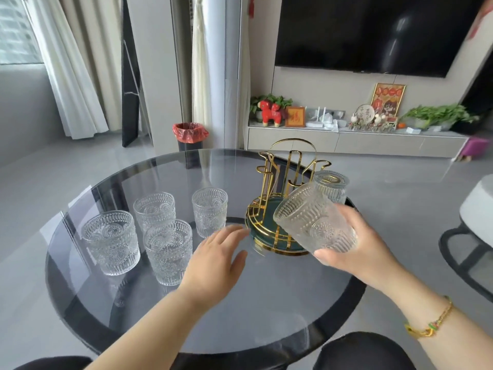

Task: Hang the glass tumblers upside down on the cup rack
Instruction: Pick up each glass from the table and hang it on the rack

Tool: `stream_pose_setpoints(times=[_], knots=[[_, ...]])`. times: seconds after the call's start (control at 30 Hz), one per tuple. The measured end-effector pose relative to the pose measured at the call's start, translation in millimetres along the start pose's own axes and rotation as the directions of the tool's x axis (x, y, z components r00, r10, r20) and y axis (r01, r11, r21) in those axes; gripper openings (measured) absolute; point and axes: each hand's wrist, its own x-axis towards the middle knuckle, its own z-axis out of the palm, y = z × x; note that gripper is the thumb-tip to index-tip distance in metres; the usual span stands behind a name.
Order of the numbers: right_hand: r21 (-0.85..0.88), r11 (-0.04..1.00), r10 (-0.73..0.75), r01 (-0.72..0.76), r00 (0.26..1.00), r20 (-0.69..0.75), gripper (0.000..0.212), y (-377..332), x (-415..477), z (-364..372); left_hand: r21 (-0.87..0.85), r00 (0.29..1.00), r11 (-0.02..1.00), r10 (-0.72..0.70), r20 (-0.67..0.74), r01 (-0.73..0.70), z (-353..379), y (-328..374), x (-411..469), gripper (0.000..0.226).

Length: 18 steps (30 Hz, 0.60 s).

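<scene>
A gold wire cup rack (286,180) on a round green base stands right of centre on the glass table (266,303). One embossed tumbler (330,185) hangs upside down on its right prong. My right hand (357,249) grips another tumbler (314,220) by its base, tilted with its mouth pointing up-left, just in front of the rack. My left hand (216,260) hovers open over the table, fingertips close to the rack's base. Several upright tumblers stand at the left, among them the nearest-left one (110,241) and the one closest to the rack (210,210).
A white seat with a black frame (469,231) stands at the right of the table. Beyond the table are a red-lined bin (190,134), curtains and a TV cabinet with ornaments. My knees show under the table's near edge.
</scene>
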Motion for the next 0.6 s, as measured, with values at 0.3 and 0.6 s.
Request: stream_pose_setpoints(times=[0.3,0.6], knots=[[-0.09,0.996,-0.038,0.019,0.978,-0.206,0.056,-13.7,24.8,-79.9,0.249,0.943,0.921,0.246,0.225,-0.3,9.9,35.3,99.5,0.058],[-0.179,0.981,0.002,-0.071,0.933,-0.359,0.072,-25.0,84.6,-115.8,0.143,0.94,0.968,0.153,0.306,-0.204,33.5,41.1,127.8,0.057]])
